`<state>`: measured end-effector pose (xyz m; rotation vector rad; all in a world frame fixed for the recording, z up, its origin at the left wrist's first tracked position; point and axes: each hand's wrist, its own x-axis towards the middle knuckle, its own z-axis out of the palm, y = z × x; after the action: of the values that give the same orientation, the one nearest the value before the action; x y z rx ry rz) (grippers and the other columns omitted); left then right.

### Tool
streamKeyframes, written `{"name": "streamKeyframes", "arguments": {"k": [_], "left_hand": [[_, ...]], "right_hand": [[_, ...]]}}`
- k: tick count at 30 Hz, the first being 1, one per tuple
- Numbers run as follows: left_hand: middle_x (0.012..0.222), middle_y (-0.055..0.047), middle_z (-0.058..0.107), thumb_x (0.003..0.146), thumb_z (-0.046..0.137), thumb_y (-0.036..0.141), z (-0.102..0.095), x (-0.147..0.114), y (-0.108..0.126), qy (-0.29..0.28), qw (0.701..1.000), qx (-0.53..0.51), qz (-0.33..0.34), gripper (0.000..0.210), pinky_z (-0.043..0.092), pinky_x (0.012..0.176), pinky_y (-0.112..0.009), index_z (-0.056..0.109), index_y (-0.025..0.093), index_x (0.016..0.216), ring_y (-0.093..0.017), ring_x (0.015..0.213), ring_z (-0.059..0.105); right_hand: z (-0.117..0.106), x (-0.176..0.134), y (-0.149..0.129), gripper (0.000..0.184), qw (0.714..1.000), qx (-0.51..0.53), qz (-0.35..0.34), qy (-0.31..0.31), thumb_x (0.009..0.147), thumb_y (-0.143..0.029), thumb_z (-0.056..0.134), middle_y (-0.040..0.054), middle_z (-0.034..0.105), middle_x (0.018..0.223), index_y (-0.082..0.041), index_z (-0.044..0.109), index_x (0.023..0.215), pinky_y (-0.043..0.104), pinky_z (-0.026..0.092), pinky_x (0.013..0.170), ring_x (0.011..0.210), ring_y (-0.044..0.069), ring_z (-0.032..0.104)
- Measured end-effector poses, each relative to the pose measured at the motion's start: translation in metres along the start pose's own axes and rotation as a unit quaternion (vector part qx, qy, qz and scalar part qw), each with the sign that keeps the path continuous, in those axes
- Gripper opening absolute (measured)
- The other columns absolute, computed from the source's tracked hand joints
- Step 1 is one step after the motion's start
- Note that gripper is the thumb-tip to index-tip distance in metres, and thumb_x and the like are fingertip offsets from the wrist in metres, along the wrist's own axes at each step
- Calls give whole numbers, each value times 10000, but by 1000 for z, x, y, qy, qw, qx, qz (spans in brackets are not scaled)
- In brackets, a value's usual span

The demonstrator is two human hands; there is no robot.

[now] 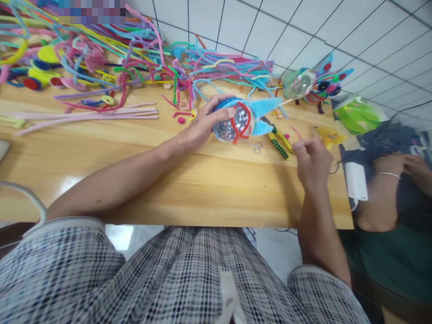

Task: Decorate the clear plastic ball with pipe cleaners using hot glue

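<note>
My left hand [216,114] is closed around a clear, rounded plastic craft piece [232,121], held above the table. Blue pipe-cleaner ears [265,108] stick out of its right side, and a bent red pipe cleaner [249,114] lies across its front. My right hand [312,159] is off to the right, fingers pinched, with a short pink pipe cleaner [296,132] rising from the fingertips. Between the hands lie yellow-and-green-handled pliers [279,143] and small scissors [257,147], partly behind the craft piece. A blurred yellow object [329,136] sits just beyond my right hand.
Loose coloured pipe cleaners [229,67] pile along the wall. Pale pink strips [101,114] lie at left. A finished-looking animal figure [329,85] stands at the back right beside a green packet [359,112]. A white adapter [356,181] and another person's arm [381,193] are at the right edge.
</note>
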<state>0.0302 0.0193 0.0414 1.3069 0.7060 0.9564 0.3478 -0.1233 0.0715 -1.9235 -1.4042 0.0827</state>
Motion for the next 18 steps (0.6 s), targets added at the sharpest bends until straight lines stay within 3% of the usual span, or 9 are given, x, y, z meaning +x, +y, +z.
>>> {"name": "streamKeyframes", "arguments": {"k": [3, 7, 13, 18], "left_hand": [[1491, 56, 805, 716, 798, 753, -1, 4, 21, 57, 998, -30, -6, 715, 616, 1240, -517, 601, 408, 1310, -311, 1466, 675], [1327, 26, 818, 723, 795, 663, -5, 5, 49, 122, 988, -74, 56, 634, 610, 1215, -515, 566, 359, 1230, -311, 1406, 685], [1143, -30, 784, 926, 725, 494, -25, 4, 81, 111, 968, -143, 173, 287, 637, 1133, -471, 610, 287, 1089, -285, 1312, 702], [1060, 1, 719, 1060, 616, 390, -47, 5, 105, 132, 958, -161, 196, 132, 630, 1108, -369, 574, 266, 1079, -199, 1222, 687]], "right_hand": [[3, -14, -2, 270, 999, -15, -38, -32, 1040, -467, 720, 12, 738, 809, -295, 707, 832, 427, 620, 850, 838, 256, 728], [13, -21, -4, 239, 995, -9, -72, -66, 1017, -454, 727, 33, 790, 825, -289, 735, 845, 435, 650, 822, 800, 261, 751], [28, -22, -9, 127, 987, 1, -111, -114, 994, -352, 715, 62, 883, 939, -283, 808, 941, 456, 683, 868, 829, 266, 812], [31, -20, -9, 201, 978, 26, -129, -159, 1021, -283, 653, 64, 928, 1030, -298, 852, 997, 490, 691, 980, 963, 296, 883]]}}
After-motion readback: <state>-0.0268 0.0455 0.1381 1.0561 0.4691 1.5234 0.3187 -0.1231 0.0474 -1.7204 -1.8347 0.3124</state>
